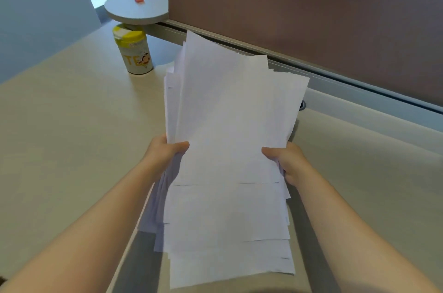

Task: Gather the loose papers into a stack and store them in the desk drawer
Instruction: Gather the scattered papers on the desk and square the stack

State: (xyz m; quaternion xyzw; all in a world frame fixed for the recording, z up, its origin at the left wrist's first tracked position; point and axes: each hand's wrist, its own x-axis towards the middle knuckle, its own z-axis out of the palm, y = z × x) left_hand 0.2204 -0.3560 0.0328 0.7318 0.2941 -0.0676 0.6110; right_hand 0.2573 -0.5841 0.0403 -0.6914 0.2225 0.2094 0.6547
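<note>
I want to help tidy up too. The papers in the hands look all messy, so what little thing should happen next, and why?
Probably tap the papers on the desk to square them. The left hand and right hand grip the sides, but sheet edges stick out unevenly at top and bottom. An even stack should slide into a drawer more easily; no drawer is visible yet.

Two bare forearms come in from the lower corners — no sleeves, no watch, no bracelet on either wrist. The left hand (165, 151) and right hand (287, 161) wear no rings or gloves — thumbs plain, nails short
</note>
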